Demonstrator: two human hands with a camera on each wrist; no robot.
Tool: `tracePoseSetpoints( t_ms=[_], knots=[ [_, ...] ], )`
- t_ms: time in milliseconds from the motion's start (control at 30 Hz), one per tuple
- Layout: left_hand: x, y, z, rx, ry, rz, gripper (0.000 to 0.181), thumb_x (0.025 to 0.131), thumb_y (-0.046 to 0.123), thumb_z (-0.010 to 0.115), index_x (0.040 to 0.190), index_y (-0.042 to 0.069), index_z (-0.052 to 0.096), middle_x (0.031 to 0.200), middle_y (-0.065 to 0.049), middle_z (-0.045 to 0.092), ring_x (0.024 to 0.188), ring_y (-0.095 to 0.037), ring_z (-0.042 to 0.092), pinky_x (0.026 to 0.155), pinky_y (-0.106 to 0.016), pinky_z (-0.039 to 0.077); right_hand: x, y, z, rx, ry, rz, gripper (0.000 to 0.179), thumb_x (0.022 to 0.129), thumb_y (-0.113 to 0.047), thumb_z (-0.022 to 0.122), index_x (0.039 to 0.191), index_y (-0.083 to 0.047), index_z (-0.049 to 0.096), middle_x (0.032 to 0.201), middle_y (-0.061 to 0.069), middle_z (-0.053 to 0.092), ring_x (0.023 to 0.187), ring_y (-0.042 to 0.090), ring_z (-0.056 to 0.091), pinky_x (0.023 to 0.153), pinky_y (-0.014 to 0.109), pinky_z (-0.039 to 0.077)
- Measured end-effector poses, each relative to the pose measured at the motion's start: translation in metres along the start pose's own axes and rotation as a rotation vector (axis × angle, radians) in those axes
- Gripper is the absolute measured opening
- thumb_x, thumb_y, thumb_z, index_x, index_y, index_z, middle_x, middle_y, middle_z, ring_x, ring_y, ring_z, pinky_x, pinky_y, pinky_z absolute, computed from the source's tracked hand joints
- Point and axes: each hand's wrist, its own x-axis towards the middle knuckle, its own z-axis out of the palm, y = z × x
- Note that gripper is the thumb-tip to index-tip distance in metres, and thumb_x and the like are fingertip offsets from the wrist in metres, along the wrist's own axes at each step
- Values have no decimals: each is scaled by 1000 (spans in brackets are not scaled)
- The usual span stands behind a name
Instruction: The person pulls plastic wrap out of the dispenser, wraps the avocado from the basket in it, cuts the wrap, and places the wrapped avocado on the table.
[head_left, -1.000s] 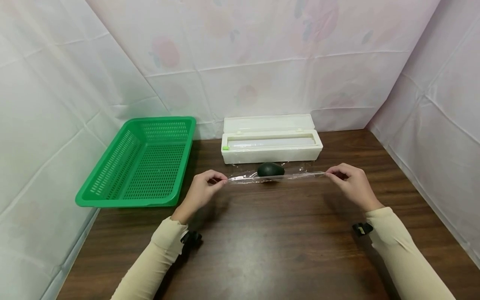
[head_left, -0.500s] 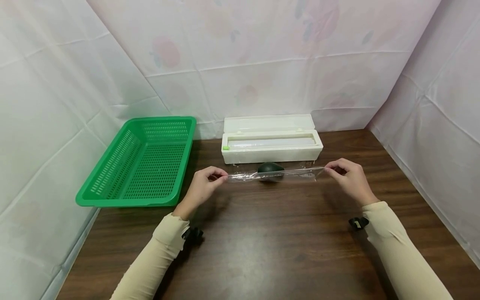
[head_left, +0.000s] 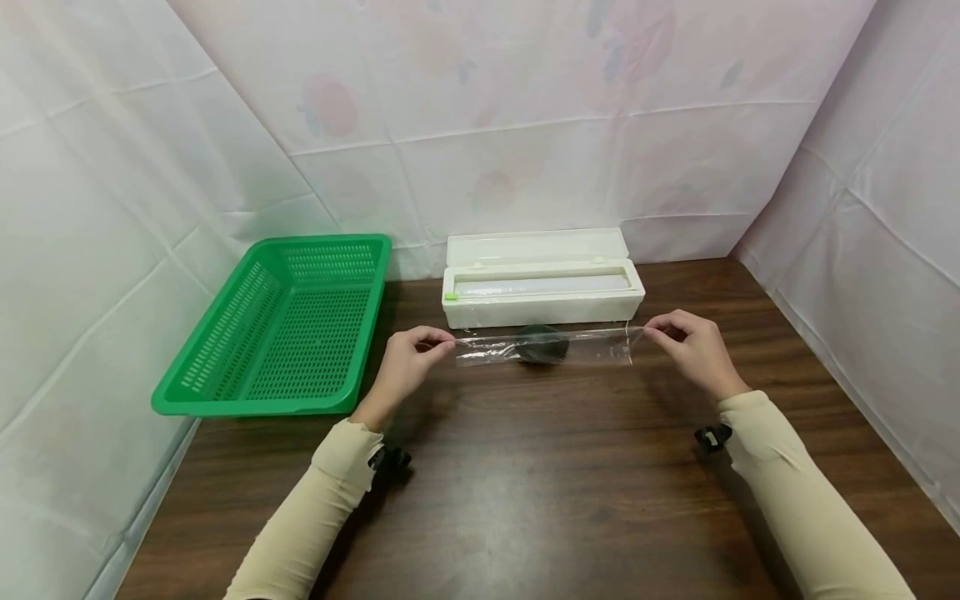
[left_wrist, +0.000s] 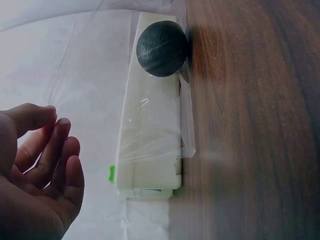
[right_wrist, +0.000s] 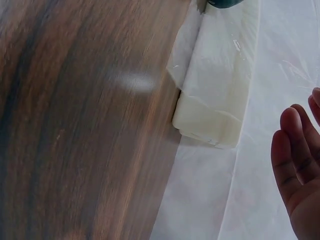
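A thin sheet of clear plastic wrap [head_left: 487, 350] is stretched between my hands. My left hand [head_left: 405, 362] pinches its left corner between thumb and fingertips. At the right corner, my right hand [head_left: 693, 350] pinches it the same way. Behind the transparent sheet lies a dark green avocado [head_left: 543, 345] on the table, which looks round in the left wrist view. Directly behind it stands the white plastic-wrap box [head_left: 543, 312], its lid [head_left: 537, 245] raised, a roll [head_left: 542, 286] inside and a green slider [head_left: 451, 297] at its left end.
To the left, a green plastic basket [head_left: 307, 350] with slotted walls sits on the dark wooden table [head_left: 510, 483]. White patterned cloth [head_left: 525, 142] hangs at the back and both sides. The box stands close to the back cloth.
Both hands have moved slightly up in the head view, still pinching the plastic wrap. The sheet has opened out from a narrow strip and now covers the avocado from view more fully.
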Motion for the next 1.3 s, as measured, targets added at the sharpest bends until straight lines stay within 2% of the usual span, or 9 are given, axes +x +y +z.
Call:
tracePoseSetpoints(
  t_ms=[367,600,900,1133,1300],
  knots=[
    [9,-2,4,-32,15,-38,11,87,14,73,92,3,75,89,-14,74,73,-10,62,66,-19,48,8,4,1,-1,-6,21,5,89,-8,70,86,-4,72,76,3,65,60,2,45,53,15,36],
    [14,-4,6,-36,18,-69,12,88,14,73,92,3,75,90,-15,74,76,-13,62,68,-19,49,13,9,4,-4,-9,46,7,90,-10,70,88,-4,73,77,7,66,60,2,44,53,15,36],
    [19,-9,7,-61,42,-77,14,87,14,73,93,1,75,91,-16,74,76,-10,61,69,-18,49,24,9,7,-16,-36,57,10,91,-12,69,90,-3,73,77,9,66,60,1,44,53,16,36],
    [26,-11,9,-89,65,-100,14,86,12,73,92,0,74,88,-18,72,73,-11,56,65,-19,45,30,13,13,-12,-5,66,7,88,-7,71,88,-1,72,72,10,64,59,-2,44,53,13,35],
    [29,-14,10,-71,73,-110,16,86,15,73,93,0,74,87,-15,73,71,-8,55,65,-19,44,34,13,17,-3,15,76,10,88,-9,71,87,1,72,72,14,65,59,-4,44,54,11,35]
  ],
)
